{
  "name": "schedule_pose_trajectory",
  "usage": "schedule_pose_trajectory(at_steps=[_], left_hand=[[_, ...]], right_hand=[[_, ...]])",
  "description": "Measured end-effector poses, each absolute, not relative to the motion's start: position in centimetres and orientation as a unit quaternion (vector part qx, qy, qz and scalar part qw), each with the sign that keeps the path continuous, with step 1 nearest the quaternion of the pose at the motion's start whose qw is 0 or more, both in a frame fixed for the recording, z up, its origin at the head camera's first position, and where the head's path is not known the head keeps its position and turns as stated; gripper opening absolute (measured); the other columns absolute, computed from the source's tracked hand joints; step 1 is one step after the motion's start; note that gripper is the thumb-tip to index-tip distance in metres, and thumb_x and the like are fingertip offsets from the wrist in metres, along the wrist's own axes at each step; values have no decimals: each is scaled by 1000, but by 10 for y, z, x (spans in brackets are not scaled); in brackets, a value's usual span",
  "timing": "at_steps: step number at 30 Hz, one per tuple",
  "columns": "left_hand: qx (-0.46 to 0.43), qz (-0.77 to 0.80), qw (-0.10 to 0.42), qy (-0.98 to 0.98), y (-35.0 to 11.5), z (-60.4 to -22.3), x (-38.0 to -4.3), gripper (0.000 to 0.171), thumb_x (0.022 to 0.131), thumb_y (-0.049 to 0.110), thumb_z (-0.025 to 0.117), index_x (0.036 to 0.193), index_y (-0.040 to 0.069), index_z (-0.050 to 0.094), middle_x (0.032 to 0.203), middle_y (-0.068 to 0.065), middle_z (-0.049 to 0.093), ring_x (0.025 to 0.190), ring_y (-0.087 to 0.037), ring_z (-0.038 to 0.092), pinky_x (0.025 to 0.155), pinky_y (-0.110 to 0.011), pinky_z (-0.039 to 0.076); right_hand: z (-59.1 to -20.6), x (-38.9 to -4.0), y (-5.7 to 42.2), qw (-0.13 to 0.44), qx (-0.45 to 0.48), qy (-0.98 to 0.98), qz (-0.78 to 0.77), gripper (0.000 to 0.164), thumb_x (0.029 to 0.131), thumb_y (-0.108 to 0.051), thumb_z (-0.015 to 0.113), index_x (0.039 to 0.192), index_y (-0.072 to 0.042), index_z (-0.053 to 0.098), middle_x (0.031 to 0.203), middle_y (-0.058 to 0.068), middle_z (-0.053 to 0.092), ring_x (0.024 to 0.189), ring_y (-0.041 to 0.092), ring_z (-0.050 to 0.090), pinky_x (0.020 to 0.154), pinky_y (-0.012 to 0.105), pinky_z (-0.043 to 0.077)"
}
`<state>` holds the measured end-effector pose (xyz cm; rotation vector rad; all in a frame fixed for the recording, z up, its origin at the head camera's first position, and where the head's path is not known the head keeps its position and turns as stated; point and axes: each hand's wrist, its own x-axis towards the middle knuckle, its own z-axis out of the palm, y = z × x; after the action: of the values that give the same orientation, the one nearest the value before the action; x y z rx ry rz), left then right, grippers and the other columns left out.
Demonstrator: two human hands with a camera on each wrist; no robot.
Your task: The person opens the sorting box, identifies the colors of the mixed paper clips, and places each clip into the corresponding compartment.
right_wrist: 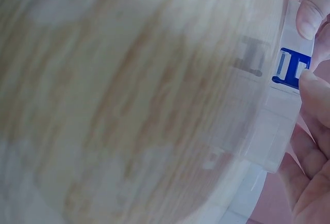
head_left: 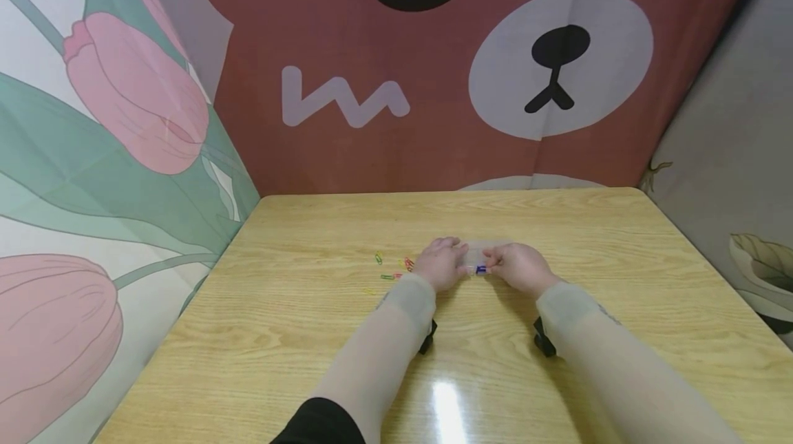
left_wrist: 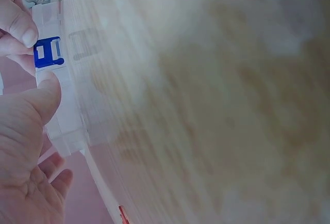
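Held a clear plastic box (head_left: 478,250) over the far half of the wooden table (head_left: 489,361), at twelve o'clock from a bright patch of glare (head_left: 447,409). Could not tell whether touching the wood or raised slightly off it. Gripped the box's nine o'clock end with the left hand (head_left: 440,265), laying the thumb on the near wall just beside the blue latch (left_wrist: 49,52) and curling the fingers behind. Gripped the three o'clock end with the right hand (head_left: 523,269), setting the thumb against the latch on the box's six o'clock side. Had loose paper clips (head_left: 387,277) scattered at nine o'clock from the left hand, coloured green, yellow, red and pink. Wore a black device (head_left: 545,339) under each wrist and showed a black sleeve (head_left: 322,423) toward seven o'clock in the head view. Faced a reddish-brown cloth (head_left: 347,155) at twelve o'clock, with flowered cloth (head_left: 136,93) at ten and grey cloth (head_left: 725,120) at two.
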<state>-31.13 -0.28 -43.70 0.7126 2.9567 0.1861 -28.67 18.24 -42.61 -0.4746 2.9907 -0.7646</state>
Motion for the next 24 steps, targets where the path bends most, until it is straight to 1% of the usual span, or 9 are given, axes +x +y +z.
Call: schedule_pose_trajectory(at_steps=[11, 15, 18, 21, 24], left_hand=[[238, 61, 46, 968, -3, -435, -309, 60, 96, 52, 48, 148, 25, 37, 154, 3, 32, 141, -15, 26, 113, -30, 20], [236, 63, 47, 969, -3, -437, -310, 60, 96, 52, 48, 148, 26, 37, 153, 4, 32, 141, -15, 26, 113, -30, 20], [233, 64, 47, 969, -3, -438, -310, 60, 96, 52, 49, 148, 26, 37, 153, 5, 33, 141, -15, 26, 113, -30, 21], [227, 64, 49, 971, -3, -437, -311, 59, 96, 52, 49, 148, 27, 37, 154, 5, 32, 141, -16, 26, 113, -30, 21], [228, 67, 48, 970, -3, -436, -312, 59, 97, 51, 48, 149, 26, 37, 154, 3, 31, 141, -17, 26, 113, -31, 20]], right_hand=[[-426, -288, 185, 3, -168, 957, -235, 8, 89, -11, 69, 82, -11, 73, 123, 11, 64, 114, 36, 57, 95, 51, 43], [-426, -288, 187, 9, -172, 956, -237, 8, 89, -11, 68, 82, -11, 73, 124, 12, 63, 117, 37, 55, 96, 52, 42], [-426, -287, 188, 18, -187, 956, -226, 9, 86, -11, 72, 77, -13, 73, 129, 12, 60, 122, 37, 51, 99, 52, 39], [-427, -286, 189, 22, -211, 955, -208, 9, 83, -13, 74, 75, -14, 73, 133, 12, 56, 126, 37, 47, 101, 52, 37], [-425, -287, 191, 18, -218, 954, -204, 6, 84, -14, 74, 78, -15, 74, 133, 12, 56, 125, 37, 49, 100, 51, 38]])
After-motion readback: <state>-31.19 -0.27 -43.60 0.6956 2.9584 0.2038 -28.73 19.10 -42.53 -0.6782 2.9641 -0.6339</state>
